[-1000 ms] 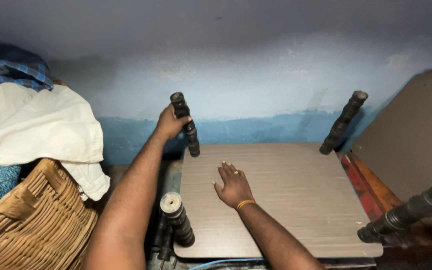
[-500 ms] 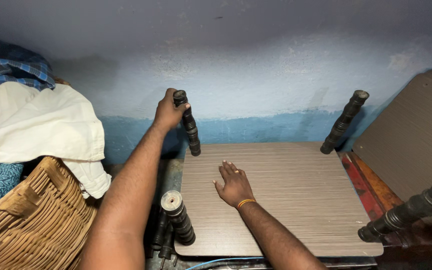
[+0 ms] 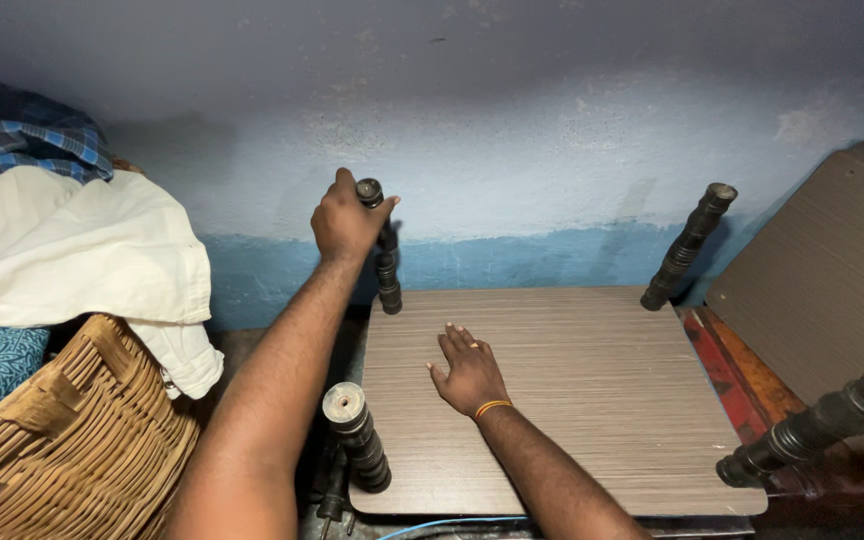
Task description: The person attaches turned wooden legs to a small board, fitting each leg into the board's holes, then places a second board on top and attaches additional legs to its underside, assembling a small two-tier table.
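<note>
— Gripping the far-left leg (image 3: 384, 250), is it, that left hand (image 3: 344, 218)?

— Yes, the fingers are wrapping round the leg near its top, with the thumb (image 3: 382, 206) lying just under the round cap. The leg itself is standing up from the back-left corner of the upturned table (image 3: 592, 380), close to the blue wall (image 3: 512, 150).

— And the right hand (image 3: 467, 370)?

— It is lying flat on the underside of the table, fingers spread, holding nothing, with an orange band (image 3: 492, 407) at the wrist.

— What is sitting around them?

— Three more black legs: one near-left (image 3: 356, 436), just beside the left forearm, one far-right (image 3: 689, 246), one near-right (image 3: 817, 428). A wicker basket (image 3: 72, 440) with cloths (image 3: 62, 260) is standing at the left. A board (image 3: 832, 290) seems to be leaning at the right, though its edge is cut off.
</note>
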